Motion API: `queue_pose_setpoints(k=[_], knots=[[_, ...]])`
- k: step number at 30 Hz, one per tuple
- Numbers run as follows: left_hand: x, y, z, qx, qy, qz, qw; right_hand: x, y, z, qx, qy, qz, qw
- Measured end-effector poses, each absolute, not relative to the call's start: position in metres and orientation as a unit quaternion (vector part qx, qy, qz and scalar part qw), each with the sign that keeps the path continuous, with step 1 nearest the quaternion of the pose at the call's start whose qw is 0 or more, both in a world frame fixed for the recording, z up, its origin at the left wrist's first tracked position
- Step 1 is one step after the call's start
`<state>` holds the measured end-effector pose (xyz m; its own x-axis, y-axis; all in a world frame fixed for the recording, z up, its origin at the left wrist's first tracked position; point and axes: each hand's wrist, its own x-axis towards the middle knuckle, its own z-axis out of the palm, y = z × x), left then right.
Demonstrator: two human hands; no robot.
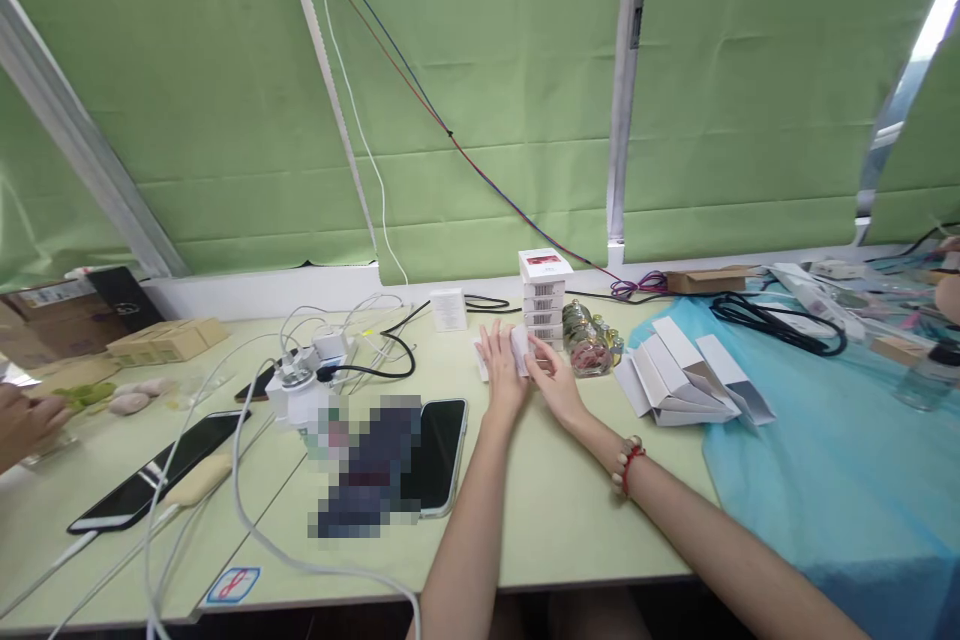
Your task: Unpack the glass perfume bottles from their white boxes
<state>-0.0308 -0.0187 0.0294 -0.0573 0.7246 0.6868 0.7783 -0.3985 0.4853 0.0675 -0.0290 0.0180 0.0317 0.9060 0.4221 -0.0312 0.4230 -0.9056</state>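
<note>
Both hands meet at the far side of the pale green table (540,520), right in front of a stack of small white boxes (545,305). The left hand (501,365) lies almost flat with its fingers stretched out and a little apart, pressing on the near side of a small white box (520,348) so it does not slide. The right hand (553,375) comes in from the other side with its fingers curled around the same box, thumb near the top, so the box sits pinched between the two hands. It is far away and small, so it may be a flat piece of card being folded and not a finished box. The stack stands just behind the hands, with a red label on top. Beside it on the right are some glass jars (591,342) with coloured things inside. Further right, a pile of flat white cards (686,380) fans out on the edge of a blue cloth (825,460), close enough for the right hand to reach. The right wrist wears a bead bracelet (628,465). On the left side lie two phones (442,450), face up, and a white charger (296,390) with many cables (360,340) running off it. At the far left edge another person's hand (26,420) rests on the table, well apart.
</note>
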Motion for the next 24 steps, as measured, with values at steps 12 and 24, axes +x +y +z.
queue_pose_setpoints(k=[12, 24], knots=[[-0.032, -0.025, 0.027, -0.729, -0.529, -0.427, 0.08, 0.074, -0.027, 0.017, -0.451, -0.622, 0.287, 0.572], [-0.031, -0.023, 0.025, -0.652, -0.568, -0.483, 0.136, 0.074, -0.038, 0.028, -0.404, -0.644, 0.215, 0.613]])
